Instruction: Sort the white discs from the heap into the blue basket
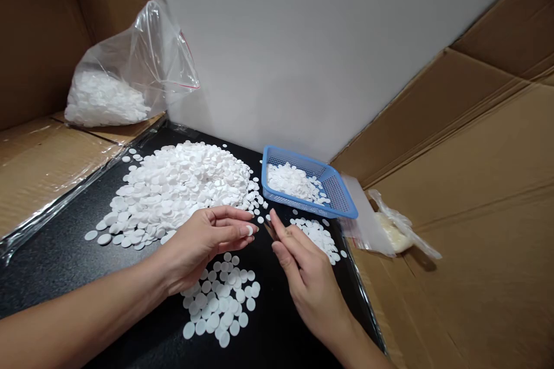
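Note:
My left hand [208, 236] pinches a small white disc [250, 230] between thumb and fingertips. Facing it, my right hand [303, 271] is closed around a thin brownish tool [270, 229], mostly hidden by the fingers, its tip pointing toward the disc but apart from it. Behind my left hand rises a large heap of white discs [182, 179]. A loose spread of flat discs [225, 300] lies below the hands, and a smaller pile of discs [318, 236] sits beyond my right hand.
A blue mesh basket [309, 207] holding more discs stands behind the hands on the black tabletop [56, 294]. At the back left rests a clear bag [116, 81] of discs on cardboard. Flat plastic bags [389, 230] lie at the right edge, beside cardboard walls [485, 202].

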`<action>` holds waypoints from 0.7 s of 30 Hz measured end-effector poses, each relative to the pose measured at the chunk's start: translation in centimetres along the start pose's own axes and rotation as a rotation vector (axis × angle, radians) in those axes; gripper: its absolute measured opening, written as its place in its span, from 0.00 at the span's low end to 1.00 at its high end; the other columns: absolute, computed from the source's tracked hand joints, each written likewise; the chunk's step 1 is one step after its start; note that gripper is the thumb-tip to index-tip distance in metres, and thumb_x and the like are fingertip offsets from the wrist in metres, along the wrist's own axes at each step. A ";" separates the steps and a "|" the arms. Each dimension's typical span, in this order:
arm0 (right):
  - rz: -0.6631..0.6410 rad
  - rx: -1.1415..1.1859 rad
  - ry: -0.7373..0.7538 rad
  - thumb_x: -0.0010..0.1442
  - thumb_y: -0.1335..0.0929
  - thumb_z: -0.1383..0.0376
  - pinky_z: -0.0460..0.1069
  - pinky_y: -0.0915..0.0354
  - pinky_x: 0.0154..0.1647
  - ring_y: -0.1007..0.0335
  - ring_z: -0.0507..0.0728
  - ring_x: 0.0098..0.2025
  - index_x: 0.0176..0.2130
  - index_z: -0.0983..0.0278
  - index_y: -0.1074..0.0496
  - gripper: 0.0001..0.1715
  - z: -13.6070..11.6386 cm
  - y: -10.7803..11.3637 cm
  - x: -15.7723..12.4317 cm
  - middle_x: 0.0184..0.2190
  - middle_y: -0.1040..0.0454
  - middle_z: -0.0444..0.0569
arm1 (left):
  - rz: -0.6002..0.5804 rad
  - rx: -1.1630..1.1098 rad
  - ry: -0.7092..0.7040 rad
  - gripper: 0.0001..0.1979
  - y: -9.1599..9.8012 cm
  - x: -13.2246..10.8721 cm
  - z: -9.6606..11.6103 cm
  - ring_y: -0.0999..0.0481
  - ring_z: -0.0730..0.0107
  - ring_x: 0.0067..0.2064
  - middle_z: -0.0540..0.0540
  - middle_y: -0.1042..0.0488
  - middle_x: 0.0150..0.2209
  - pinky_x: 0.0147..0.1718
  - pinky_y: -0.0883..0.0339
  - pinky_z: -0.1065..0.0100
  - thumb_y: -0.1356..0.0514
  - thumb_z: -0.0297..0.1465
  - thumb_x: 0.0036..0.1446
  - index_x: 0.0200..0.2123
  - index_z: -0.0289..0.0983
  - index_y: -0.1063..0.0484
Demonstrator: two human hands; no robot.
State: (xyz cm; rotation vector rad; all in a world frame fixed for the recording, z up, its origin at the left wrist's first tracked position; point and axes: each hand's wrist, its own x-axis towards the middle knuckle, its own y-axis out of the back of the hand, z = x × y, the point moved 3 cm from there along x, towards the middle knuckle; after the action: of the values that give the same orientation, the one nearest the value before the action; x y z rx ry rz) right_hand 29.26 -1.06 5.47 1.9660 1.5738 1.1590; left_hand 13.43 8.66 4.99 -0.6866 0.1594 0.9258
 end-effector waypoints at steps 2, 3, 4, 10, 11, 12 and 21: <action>0.028 -0.032 0.085 0.73 0.42 0.65 0.44 0.30 0.32 0.32 0.52 0.31 0.67 0.63 0.39 0.26 -0.6 -0.4 -0.3 0.32 0.34 0.46 | 0.007 -0.016 0.001 0.17 0.0 -0.1 -0.1 0.19 0.72 0.34 0.47 0.18 0.31 0.39 0.26 0.72 0.23 0.29 0.41 0.37 0.34 0.19; 0.033 -0.056 0.116 0.73 0.41 0.66 0.44 0.31 0.30 0.33 0.51 0.30 0.67 0.63 0.39 0.26 -0.7 -0.6 -0.4 0.32 0.35 0.46 | 0.007 -0.017 0.000 0.18 -0.1 -0.1 -0.2 0.19 0.73 0.33 0.47 0.19 0.31 0.39 0.26 0.72 0.23 0.28 0.41 0.38 0.34 0.19; 0.035 -0.082 0.137 0.73 0.41 0.66 0.44 0.32 0.29 0.33 0.51 0.29 0.67 0.63 0.40 0.26 -0.7 -0.8 -0.5 0.32 0.35 0.46 | 0.004 -0.014 -0.004 0.18 -0.1 -0.1 -0.2 0.19 0.73 0.33 0.48 0.19 0.30 0.38 0.26 0.72 0.23 0.28 0.41 0.39 0.34 0.19; 0.027 -0.177 0.169 0.73 0.41 0.67 0.43 0.32 0.28 0.32 0.50 0.29 0.67 0.64 0.38 0.26 -0.8 -0.8 -0.7 0.32 0.34 0.47 | -0.026 0.052 -0.035 0.16 -0.3 -0.1 0.0 0.20 0.75 0.31 0.49 0.19 0.29 0.36 0.27 0.75 0.25 0.26 0.45 0.39 0.33 0.20; 0.026 -0.180 0.172 0.72 0.41 0.68 0.43 0.33 0.28 0.31 0.50 0.30 0.66 0.64 0.37 0.25 -0.9 -0.7 -0.7 0.32 0.34 0.47 | -0.026 0.063 -0.040 0.15 -0.4 -0.1 0.0 0.21 0.76 0.30 0.49 0.19 0.28 0.35 0.27 0.75 0.26 0.26 0.46 0.39 0.33 0.20; 0.027 -0.181 0.176 0.72 0.41 0.68 0.43 0.33 0.28 0.31 0.50 0.30 0.66 0.64 0.37 0.25 -1.0 -0.6 -0.7 0.32 0.33 0.47 | -0.024 0.072 -0.042 0.14 -0.4 -0.1 0.0 0.21 0.76 0.29 0.50 0.20 0.28 0.34 0.28 0.76 0.26 0.25 0.46 0.39 0.33 0.20; 0.047 -0.221 0.211 0.72 0.40 0.68 0.42 0.35 0.26 0.34 0.49 0.27 0.64 0.65 0.33 0.23 -1.2 -0.4 -0.7 0.30 0.32 0.46 | -0.056 0.142 -0.056 0.13 -0.4 -0.2 -0.1 0.21 0.74 0.31 0.50 0.20 0.27 0.35 0.29 0.74 0.28 0.25 0.47 0.38 0.34 0.21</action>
State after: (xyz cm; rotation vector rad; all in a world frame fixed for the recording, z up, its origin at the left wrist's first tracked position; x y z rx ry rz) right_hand 28.04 -1.79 5.62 1.7943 1.4311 1.5313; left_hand 13.63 8.26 5.18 -0.5310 0.1542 0.8698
